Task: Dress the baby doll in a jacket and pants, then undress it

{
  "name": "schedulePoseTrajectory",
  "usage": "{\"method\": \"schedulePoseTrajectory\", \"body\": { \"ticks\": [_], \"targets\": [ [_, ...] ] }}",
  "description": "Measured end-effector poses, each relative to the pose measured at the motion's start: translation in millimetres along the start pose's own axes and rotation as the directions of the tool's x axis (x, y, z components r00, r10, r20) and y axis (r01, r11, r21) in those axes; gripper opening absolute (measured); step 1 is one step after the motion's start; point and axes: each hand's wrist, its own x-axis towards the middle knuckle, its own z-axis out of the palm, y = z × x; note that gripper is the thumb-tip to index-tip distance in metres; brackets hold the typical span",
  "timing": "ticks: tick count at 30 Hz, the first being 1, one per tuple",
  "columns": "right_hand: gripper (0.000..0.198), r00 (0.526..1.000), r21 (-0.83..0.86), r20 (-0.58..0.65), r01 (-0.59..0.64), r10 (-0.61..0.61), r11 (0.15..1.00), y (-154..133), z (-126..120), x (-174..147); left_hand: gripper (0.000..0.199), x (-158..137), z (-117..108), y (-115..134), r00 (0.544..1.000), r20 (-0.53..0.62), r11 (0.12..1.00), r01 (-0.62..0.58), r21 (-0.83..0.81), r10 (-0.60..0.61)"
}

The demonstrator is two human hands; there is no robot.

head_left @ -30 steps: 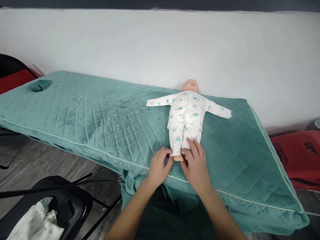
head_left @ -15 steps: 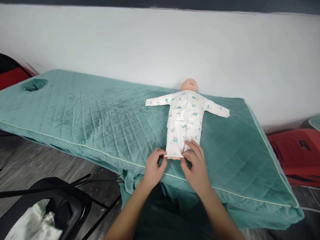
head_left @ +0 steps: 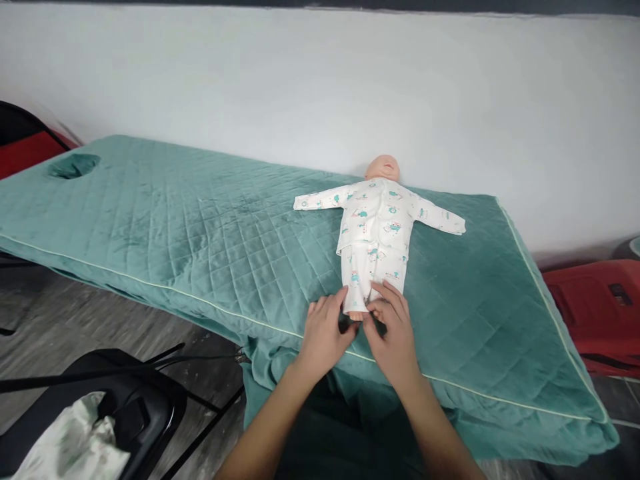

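A baby doll [head_left: 383, 168] lies on its back on the green quilted bed cover [head_left: 240, 247], arms spread. It wears a white printed jacket [head_left: 373, 217] and matching trousers [head_left: 353, 273]. Toes show below the hem of the trouser leg on the left side. My left hand [head_left: 324, 337] is beside that leg, fingertips against the cloth and thumb apart near the toes. On the other side of the hem, my right hand [head_left: 395, 337] pinches the cuff between thumb and index finger, its other fingers lying over the second leg. That leg's foot is hidden by my right hand.
Behind the bed runs a white wall [head_left: 225, 80]. A black chair [head_left: 160, 393] with a crumpled printed cloth [head_left: 75, 443] stands at the lower left. The cover has a face hole [head_left: 75, 167] at the far left. A red plastic chair [head_left: 590, 307] is at the right.
My left hand has let go of the cuff's left edge and spread its fingers along the leg. The stretched hem has narrowed round the foot. My right hand stays at the cuff.
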Motion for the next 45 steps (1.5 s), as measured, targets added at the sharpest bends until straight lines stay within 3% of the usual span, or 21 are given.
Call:
{"method": "schedulePoseTrajectory", "body": {
  "ticks": [9,18,22,27,29,32,35,39,45],
  "targets": [
    [0.01,0.997,0.102,0.057,-0.052,0.046,0.993,-1.1,-5.5,-4.0,0.049,0.1,8.1,-1.5,0.995,-0.103,0.996,0.011,-0.086,-0.02],
    [0.009,0.998,0.068,0.049,-0.03,0.027,0.997,4.2,-8.3,-5.3,0.047,-4.4,9.9,-4.5,0.992,-0.125,0.997,0.003,-0.08,-0.013],
    [0.029,0.99,0.209,-0.012,-0.134,0.14,0.969,10.0,-12.3,-9.4,0.047,-5.6,10.2,-3.4,0.992,-0.125,0.999,0.012,-0.05,-0.018],
    [0.03,0.965,0.305,-0.057,-0.227,0.256,0.925,23.7,-18.3,-22.7,0.044,-9.7,8.2,-0.6,0.995,-0.103,1.0,0.004,-0.016,-0.005],
    [0.031,0.964,0.278,-0.064,-0.233,0.26,0.932,29.9,-19.1,-28.7,0.045,-12.0,6.3,2.6,0.993,-0.114,1.0,0.001,-0.005,-0.002],
    [0.035,0.972,0.106,-0.069,-0.215,0.223,0.971,36.1,-18.1,-33.2,0.046,-12.6,2.2,12.2,0.977,-0.213,1.0,-0.014,-0.012,0.012],
    [0.037,0.974,-0.065,-0.101,-0.212,0.205,0.975,38.4,-14.5,-31.9,0.044,-6.7,-1.7,26.3,0.955,-0.275,0.994,-0.109,0.017,0.11],
    [0.025,0.956,-0.108,-0.138,-0.273,0.258,0.956,40.2,-8.8,-29.7,0.033,8.3,-1.6,43.3,0.958,-0.168,0.964,-0.204,0.168,0.232],
    [0.017,0.953,-0.117,-0.123,-0.293,0.278,0.949,43.1,-6.3,-32.1,0.019,24.8,5.7,49.8,0.964,-0.139,0.94,-0.177,0.292,0.225]
  ]
}}
